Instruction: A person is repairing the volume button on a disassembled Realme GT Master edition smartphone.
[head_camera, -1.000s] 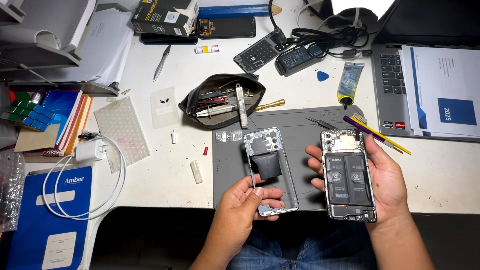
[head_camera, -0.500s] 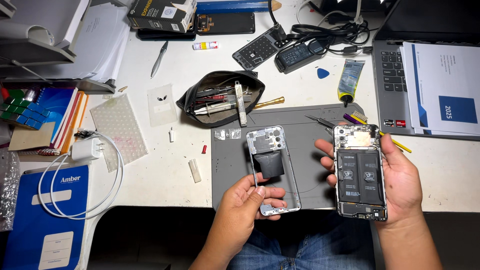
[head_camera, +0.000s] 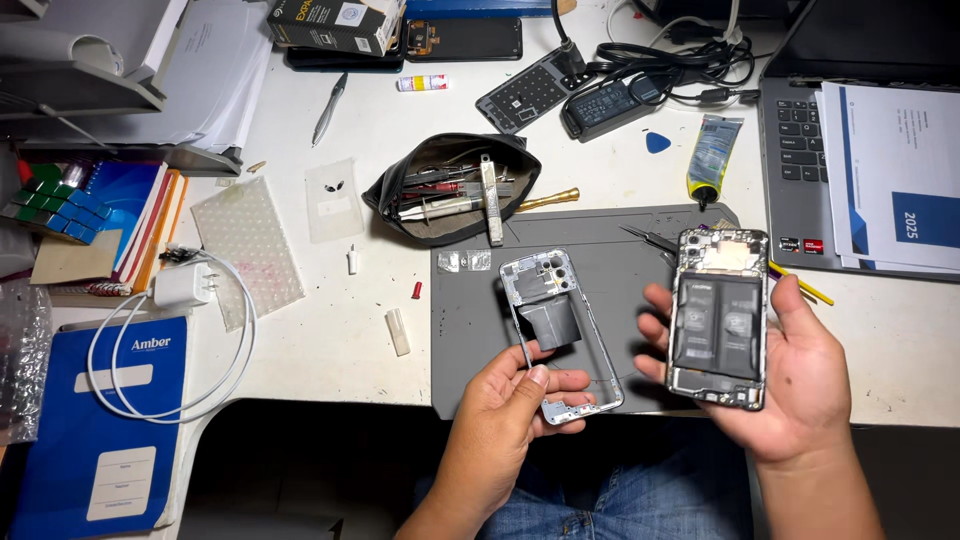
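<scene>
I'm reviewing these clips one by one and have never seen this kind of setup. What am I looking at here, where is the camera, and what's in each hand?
There is no machine: a person works with two bare hands. The single picture comes from a camera on their head, looking down at a white desk.

The left hand grips the lower end of a bare phone frame, an open metal rim with a grey piece inside. The right hand cradles an opened phone, back cover off, its dark battery and inner parts showing.

Below them lies a grey work mat. Nearby are a black tool pouch full of tools, a tube of glue, a white charger with cable, a laptop and a blue notebook.
</scene>
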